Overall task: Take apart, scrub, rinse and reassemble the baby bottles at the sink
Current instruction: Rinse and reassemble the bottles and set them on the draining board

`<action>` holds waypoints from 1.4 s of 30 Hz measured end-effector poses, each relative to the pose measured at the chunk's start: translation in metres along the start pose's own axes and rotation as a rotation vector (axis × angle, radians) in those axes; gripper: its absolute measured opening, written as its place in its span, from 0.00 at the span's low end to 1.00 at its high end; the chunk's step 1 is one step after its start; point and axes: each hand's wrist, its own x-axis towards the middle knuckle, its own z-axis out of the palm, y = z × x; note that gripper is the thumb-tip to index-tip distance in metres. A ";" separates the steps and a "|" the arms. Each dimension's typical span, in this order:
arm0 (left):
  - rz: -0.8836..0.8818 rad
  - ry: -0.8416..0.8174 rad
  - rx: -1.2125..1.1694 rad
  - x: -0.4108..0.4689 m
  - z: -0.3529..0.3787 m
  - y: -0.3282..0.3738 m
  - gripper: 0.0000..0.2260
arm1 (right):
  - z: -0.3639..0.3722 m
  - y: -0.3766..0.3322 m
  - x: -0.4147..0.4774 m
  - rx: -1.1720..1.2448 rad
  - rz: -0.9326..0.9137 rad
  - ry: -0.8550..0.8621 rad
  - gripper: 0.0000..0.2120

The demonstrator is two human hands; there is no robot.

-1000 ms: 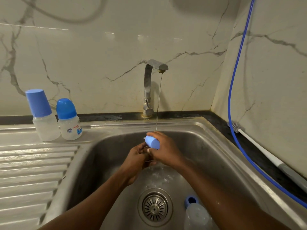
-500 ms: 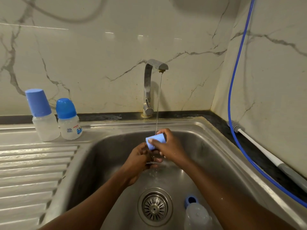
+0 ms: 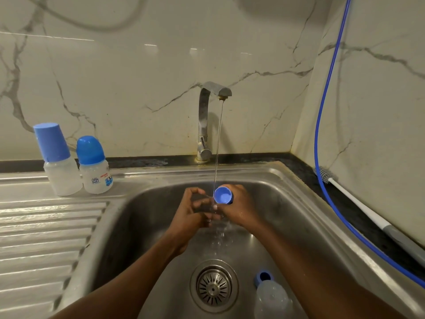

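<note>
Head camera, looking down into the sink: the right hand has its grip closed around a blue cap, fingers and thumb wrapped round the outside. The cap lies on its side with its open mouth turned left, toward the other hand. A thin stream of water from the tap falls onto the cap's rim, runs down past the fingers and splashes on the basin floor. The left hand is just beside the cap's mouth with its fingers curled inward. It is blurred, and I cannot tell whether its grip has anything in it. Both hands hang over the middle of the steel basin, behind the round drain strainer.

In the basin's near right corner a clear bottle lies on its side, its open blue collar ring pointing toward the back of the basin.

At the back edge of the ribbed drainboard, left of the basin, two capped bottles stand upright side by side. The taller bottle, on the left, has a straight-sided blue cap. The shorter bottle, on the right, has a domed blue cap and a printed label.

On the dark worktop strip between the sink's right edge and the marble wall lies a bottle brush. Its bristle head is toward the back corner, and its white handle runs toward the near edge and ends in grey. A blue hose hangs down the right wall, crosses the brush at the bristle head and runs on along the strip beside the handle.
</note>
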 end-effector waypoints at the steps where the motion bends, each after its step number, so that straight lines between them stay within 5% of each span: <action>1: 0.008 0.031 -0.020 0.001 -0.001 0.000 0.26 | -0.002 0.000 0.002 0.025 0.008 0.075 0.24; 4: 0.009 0.164 -0.015 0.004 -0.003 -0.003 0.29 | -0.001 0.000 0.000 0.125 -0.070 0.200 0.21; 8: 0.070 0.367 0.099 0.004 -0.004 -0.005 0.28 | 0.001 0.006 -0.006 -0.070 0.007 0.063 0.17; 11: 0.096 0.410 0.126 0.005 -0.009 -0.007 0.25 | -0.017 0.012 -0.005 -0.047 0.088 0.271 0.16; 14: 0.117 0.386 0.180 0.003 -0.007 -0.008 0.24 | -0.030 0.020 -0.015 -0.354 0.247 -0.037 0.10; 17: 0.122 0.378 0.208 0.004 -0.009 -0.008 0.24 | -0.040 0.011 -0.019 -0.551 0.213 0.019 0.05; 20: 0.127 0.355 0.255 0.002 -0.007 -0.007 0.25 | -0.038 0.005 -0.020 -0.851 0.152 -0.151 0.18; 23: 0.130 0.340 0.288 0.002 -0.007 -0.008 0.25 | -0.042 0.009 -0.019 -0.666 0.218 -0.205 0.28; 31: 0.166 0.358 0.348 0.001 -0.006 -0.002 0.24 | -0.032 0.029 -0.033 -0.883 0.328 -0.693 0.18; 42: 0.233 0.386 0.405 -0.001 0.002 0.013 0.21 | -0.040 0.027 -0.032 -0.760 0.467 -0.724 0.41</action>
